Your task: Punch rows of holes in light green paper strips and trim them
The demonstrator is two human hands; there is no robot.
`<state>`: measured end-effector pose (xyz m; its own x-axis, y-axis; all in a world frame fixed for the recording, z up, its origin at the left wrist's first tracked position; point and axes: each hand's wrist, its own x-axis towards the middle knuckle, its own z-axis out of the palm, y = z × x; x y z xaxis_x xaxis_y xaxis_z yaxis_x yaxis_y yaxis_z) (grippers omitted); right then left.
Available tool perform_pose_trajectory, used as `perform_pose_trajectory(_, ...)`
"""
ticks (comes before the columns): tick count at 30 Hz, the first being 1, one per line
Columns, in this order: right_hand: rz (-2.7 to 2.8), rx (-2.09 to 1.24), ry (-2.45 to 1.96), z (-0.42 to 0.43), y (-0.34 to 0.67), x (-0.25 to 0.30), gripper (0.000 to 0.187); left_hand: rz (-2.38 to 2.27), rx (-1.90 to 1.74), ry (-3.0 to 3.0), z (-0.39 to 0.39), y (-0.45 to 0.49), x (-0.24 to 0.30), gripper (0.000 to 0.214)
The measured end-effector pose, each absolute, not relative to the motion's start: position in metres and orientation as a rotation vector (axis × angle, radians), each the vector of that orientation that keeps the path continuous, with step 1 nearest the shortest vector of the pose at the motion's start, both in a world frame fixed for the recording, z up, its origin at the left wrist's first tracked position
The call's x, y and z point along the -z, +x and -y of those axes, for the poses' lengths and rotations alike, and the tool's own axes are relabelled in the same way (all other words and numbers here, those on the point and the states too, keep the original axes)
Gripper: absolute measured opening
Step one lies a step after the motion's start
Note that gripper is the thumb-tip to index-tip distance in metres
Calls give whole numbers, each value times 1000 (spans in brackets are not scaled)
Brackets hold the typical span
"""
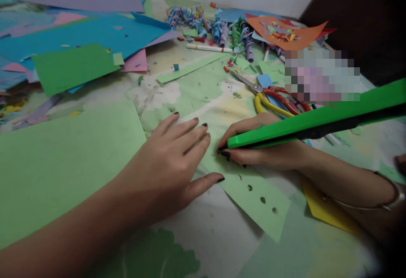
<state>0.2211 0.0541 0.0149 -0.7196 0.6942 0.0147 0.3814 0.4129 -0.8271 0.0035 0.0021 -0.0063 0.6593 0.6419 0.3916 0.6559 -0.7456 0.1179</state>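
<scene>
My right hand point(269, 155) grips a long green utility knife point(304, 125) with a black slider, held like a pen. Its working end is down among my fingertips, and I cannot make out the blade. Under that hand lies a light green paper strip point(266, 214) with several small holes in its near part. My left hand point(174, 159) rests flat, fingers spread, over the left side of the strip. A large light green sheet point(69, 159) lies left of it, partly under my left forearm.
Yellow-handled and red-handled scissors point(260, 96) lie just beyond my right hand. Further back are a white marker point(209, 48), curled paper rolls point(218, 28) and an orange sheet point(304, 30) with scraps. Blue sheets point(85, 37) and a green piece point(72, 66) lie back left.
</scene>
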Motion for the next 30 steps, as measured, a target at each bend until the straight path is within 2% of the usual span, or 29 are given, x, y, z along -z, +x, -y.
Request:
perform_pose_trajectory(3, 2259, -1291, -937, -54, 221, -15, 10, 898, 811, -2909, -6, -3, 5, 21)
perform_pose_trajectory(5, 2239, -1312, -933, -53, 221, -15, 10, 811, 816, -2964, -9, -5, 4, 15)
perform_pose_trajectory(15, 2297, -1257, -920, -53, 223, -13, 11, 707, 720, -2988, -15, -8, 1, 19)
perform_pose_trajectory(23, 2382, -894, -960, -47, 219, -9, 7, 754, 730, -2962, -13, -3, -1, 17)
perform_pose_trajectory(30, 2390, -862, -997, -45, 217, -11, 6, 775, 684, -2952, -12, -3, -2, 18)
